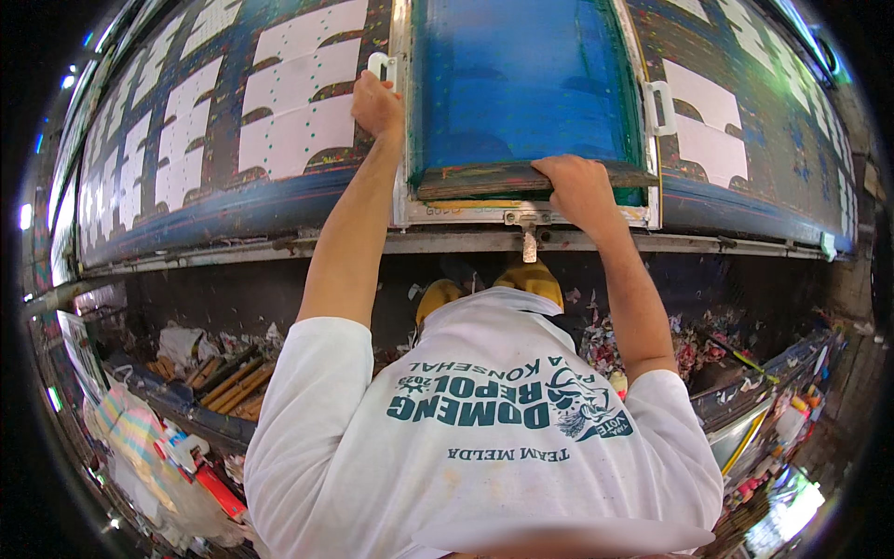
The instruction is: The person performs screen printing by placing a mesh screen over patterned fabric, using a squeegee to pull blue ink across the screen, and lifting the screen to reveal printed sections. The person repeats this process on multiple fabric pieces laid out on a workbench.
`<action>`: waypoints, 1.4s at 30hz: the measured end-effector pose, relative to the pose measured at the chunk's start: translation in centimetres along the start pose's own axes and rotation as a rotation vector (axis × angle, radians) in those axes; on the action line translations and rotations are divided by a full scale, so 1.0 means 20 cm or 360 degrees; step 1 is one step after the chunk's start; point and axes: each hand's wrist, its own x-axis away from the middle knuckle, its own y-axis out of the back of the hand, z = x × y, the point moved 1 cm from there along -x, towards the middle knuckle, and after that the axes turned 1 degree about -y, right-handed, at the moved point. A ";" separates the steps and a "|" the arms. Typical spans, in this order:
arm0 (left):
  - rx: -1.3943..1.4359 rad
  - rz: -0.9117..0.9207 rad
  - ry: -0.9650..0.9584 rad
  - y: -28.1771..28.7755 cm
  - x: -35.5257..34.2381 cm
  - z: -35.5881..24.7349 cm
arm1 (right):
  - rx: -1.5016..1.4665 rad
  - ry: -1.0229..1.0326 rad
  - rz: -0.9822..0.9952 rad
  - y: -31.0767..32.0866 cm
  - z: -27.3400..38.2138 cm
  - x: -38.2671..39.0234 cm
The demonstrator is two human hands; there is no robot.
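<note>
In front of me a printing screen [521, 93] with blue mesh and a pale metal frame lies on the long dark table. My left hand [377, 107] is closed round the white handle [380, 63] on the frame's left side. A wooden squeegee [466, 181] stretches across the near end of the mesh, and my right hand [575, 184] grips its right half from above. A second white handle [663, 109] sticks out from the frame's right side. White cut pieces [303, 126] lie in rows on the table to the left, some with green dots. More white pieces [703, 126] lie to the right.
A metal rail [708, 244] runs along the table's near edge; a small metal bracket [529, 240] on the frame overhangs it. Behind me, sticks of wood [237, 387] lie in a trough at left, coloured scraps [605, 345] at right. A striped plastic bag [130, 429] hangs lower left.
</note>
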 end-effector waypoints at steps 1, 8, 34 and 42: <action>0.0114 -0.0009 0.0031 0.00 0.01 0.01 | 0.0014 -0.0007 0.0028 0.01 -0.02 -0.02; 0.0282 -0.0034 0.0041 -0.01 -0.01 0.03 | 0.0025 -0.0010 0.0108 0.11 -0.07 -0.17; -0.0005 -0.0193 -0.0010 -0.02 0.03 0.03 | 0.0296 0.0317 -0.0840 0.26 -1.02 -2.08; -0.0097 -0.0223 0.0037 -0.01 0.03 0.03 | 0.0467 0.0094 -0.0476 0.26 -1.18 -2.37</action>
